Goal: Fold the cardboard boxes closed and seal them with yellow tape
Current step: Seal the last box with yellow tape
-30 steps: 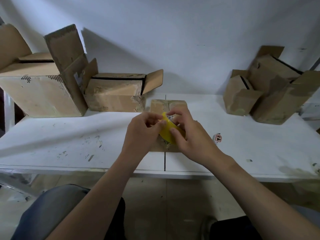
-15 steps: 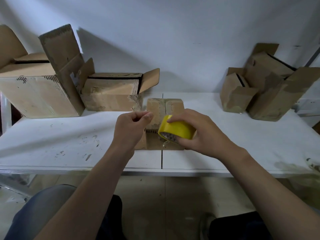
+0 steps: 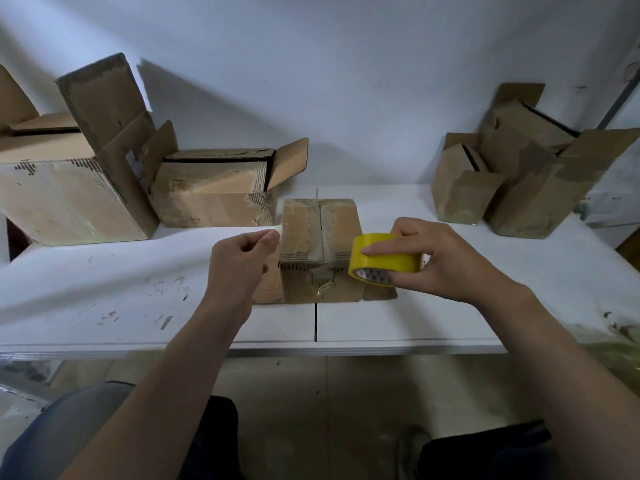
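Note:
A small closed cardboard box (image 3: 320, 233) stands at the middle of the white table (image 3: 398, 327), its top flaps meeting in a centre seam. A shiny scrap of tape clings to its front face. My right hand (image 3: 440, 261) grips the yellow tape roll (image 3: 384, 259) just right of the box, above the table. My left hand (image 3: 242, 261) hovers at the box's left side with thumb and forefinger pinched together. I cannot make out a strip of tape between the pinch and the roll.
Two open cardboard boxes, a large one (image 3: 65, 199) and a medium one (image 3: 211, 195), lie at the back left. Several open boxes (image 3: 512, 181) lean together at the back right. The wall is close behind them. My knees are below the table's front edge.
My hands were together on the roll over the box. They have drawn apart: the right hand carried the roll to the right, and the pinched left hand moved left.

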Demonstrator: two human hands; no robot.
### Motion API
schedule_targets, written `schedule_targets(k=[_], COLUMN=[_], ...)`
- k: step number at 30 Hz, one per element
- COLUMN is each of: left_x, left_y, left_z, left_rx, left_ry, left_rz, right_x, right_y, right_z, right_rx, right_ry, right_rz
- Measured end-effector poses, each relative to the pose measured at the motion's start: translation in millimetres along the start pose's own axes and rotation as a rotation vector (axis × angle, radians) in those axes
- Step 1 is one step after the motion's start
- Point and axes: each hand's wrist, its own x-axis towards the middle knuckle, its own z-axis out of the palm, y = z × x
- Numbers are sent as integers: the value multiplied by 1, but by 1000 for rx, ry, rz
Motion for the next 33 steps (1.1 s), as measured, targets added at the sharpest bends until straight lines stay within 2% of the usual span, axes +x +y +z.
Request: schedule_targets(k=[3, 8, 15, 21, 27, 30, 33], left_x=[-1, 13, 15, 26, 35, 43, 53], left_y=[-10, -22, -47, -63, -74, -76, -75], left_z=[1, -21, -12, -1, 21, 28, 25], left_rx=[-9, -16, -47, -106, -79, 22, 164], left_ry=[11, 179, 150, 147, 93, 89, -7], left_rz=[-27, -37, -135, -222, -266, -226, -178], right_x=[-5, -20, -15, -9, 6, 12, 15], right_y=[1, 25, 49, 69, 77, 79, 79], right_z=[2, -8, 3, 24, 43, 48, 52], right_rx=[29, -54, -94, -14, -6, -15, -24], right_ry=[-38, -29, -71, -80, -163, -147, -122], right_rz=[-18, 80, 138, 212, 249, 242, 220])
